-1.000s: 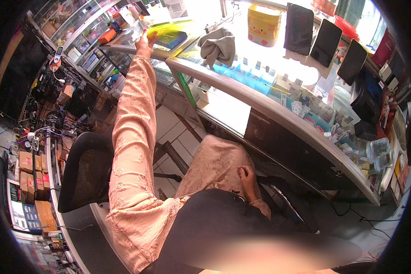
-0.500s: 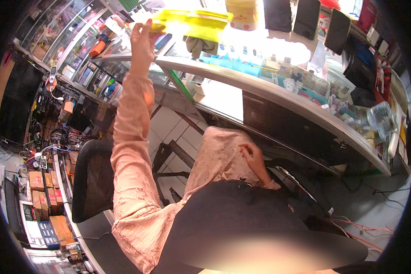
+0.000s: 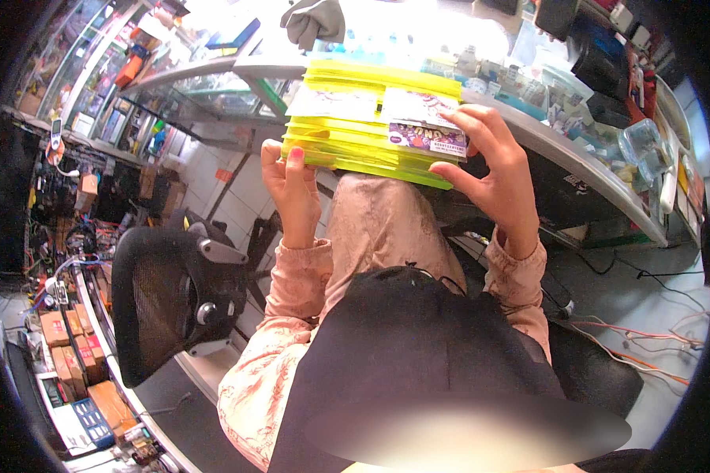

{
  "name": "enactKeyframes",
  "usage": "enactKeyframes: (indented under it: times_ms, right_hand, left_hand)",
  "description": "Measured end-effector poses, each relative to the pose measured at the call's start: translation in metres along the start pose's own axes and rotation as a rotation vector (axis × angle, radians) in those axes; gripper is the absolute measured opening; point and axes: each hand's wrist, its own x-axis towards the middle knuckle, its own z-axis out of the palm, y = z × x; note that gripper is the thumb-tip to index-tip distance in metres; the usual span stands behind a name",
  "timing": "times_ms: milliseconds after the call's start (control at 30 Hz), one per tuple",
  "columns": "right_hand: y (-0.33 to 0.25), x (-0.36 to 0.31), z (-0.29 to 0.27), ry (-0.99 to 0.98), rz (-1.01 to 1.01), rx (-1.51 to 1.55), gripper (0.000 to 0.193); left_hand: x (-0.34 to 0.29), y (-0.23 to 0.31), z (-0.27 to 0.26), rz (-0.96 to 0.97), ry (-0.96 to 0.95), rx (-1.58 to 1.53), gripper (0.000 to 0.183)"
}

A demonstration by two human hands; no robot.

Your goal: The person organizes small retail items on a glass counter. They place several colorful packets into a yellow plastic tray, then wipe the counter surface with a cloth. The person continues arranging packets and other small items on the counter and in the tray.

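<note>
A stack of bright yellow plastic packets (image 3: 335,130) is held up in front of me, over my lap and before the counter edge. White and purple printed cards (image 3: 426,138) show on its face. My left hand (image 3: 296,193) is closed on the lower left corner, thumb in front and the other fingers partly hidden behind. At the right end, my right hand (image 3: 497,162) grips the stack with its thumb at the lower edge and fingertips on the cards.
Beyond the stack runs a curved glass counter (image 3: 560,142) crowded with small boxes. A grey cloth (image 3: 314,22) lies on its top. To my left stand a black mesh chair (image 3: 162,303) and a shelf with cardboard boxes (image 3: 71,347). Cables (image 3: 639,335) trail over the floor at right.
My left hand has brought the yellow stack from over the counter down toward me. My right hand has risen from my lap and taken hold of the stack's right end.
</note>
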Motion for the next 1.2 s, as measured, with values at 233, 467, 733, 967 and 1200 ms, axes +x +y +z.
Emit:
enactKeyframes:
  times_ms: [233, 467, 733, 967, 1200]
  right_hand:
    - [-0.015, -0.013, 0.032, -0.085, -0.106, 0.037, 0.040]
    - [-0.007, -0.005, 0.051, 0.025, -0.355, -0.206, 0.026]
    - [-0.027, 0.016, 0.078, 0.158, -0.325, -0.120, 0.012]
    - [-0.040, -0.001, 0.117, -0.117, -0.324, -0.121, 0.023]
    - [-0.018, 0.003, 0.114, -0.028, -0.422, -0.222, 0.014]
  left_hand:
    - [-0.036, 0.012, -0.035, 0.007, 0.100, 0.035, 0.018]
    - [-0.054, 0.016, -0.055, -0.023, 0.165, 0.071, 0.019]
    - [-0.069, -0.001, -0.064, -0.100, 0.157, 0.223, 0.021]
    - [-0.080, -0.003, -0.045, -0.067, 0.140, 0.382, 0.021]
    - [-0.075, -0.018, -0.044, -0.139, 0.048, 0.300, 0.016]
